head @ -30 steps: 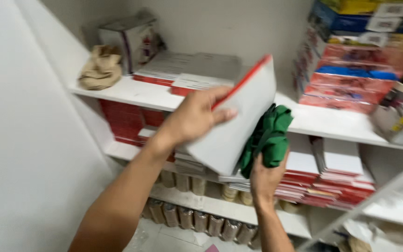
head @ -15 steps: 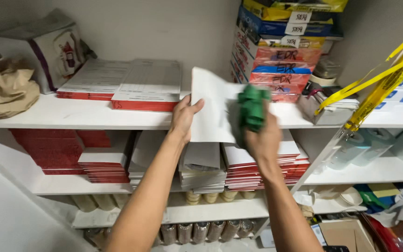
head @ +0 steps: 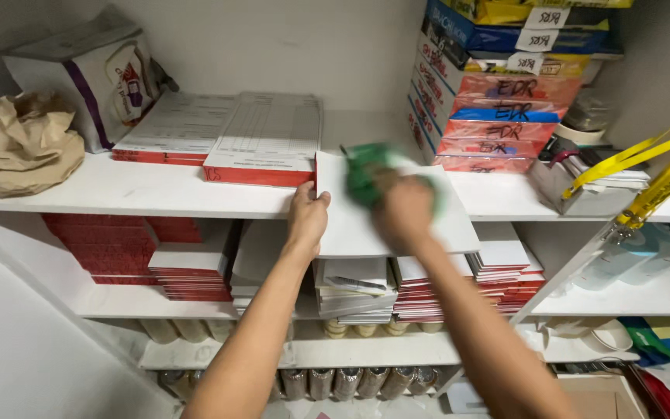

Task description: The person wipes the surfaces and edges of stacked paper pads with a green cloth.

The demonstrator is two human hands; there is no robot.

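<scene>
My left hand (head: 307, 215) grips the left edge of a flat white-covered pad (head: 358, 229), held level in front of the top shelf (head: 141, 195). My right hand (head: 405, 208) presses a green cloth (head: 363, 171) onto the pad's top face; the hand and cloth are blurred with motion. Two pads with red edges (head: 261, 143) lie on the shelf just left of the held pad.
A crumpled brown paper bag (head: 21, 154) and a white bag (head: 91, 74) sit at the shelf's left. Stacked colourful boxes (head: 498, 101) stand at right, with yellow tape (head: 645, 167) beside them. Red-edged pads (head: 133, 252) fill the shelf below; several rolls (head: 335, 380) lie lower down.
The pad has dropped from a steep tilt to lying flat. My right hand with the green cloth has slid left across its face. The view has shifted slightly.
</scene>
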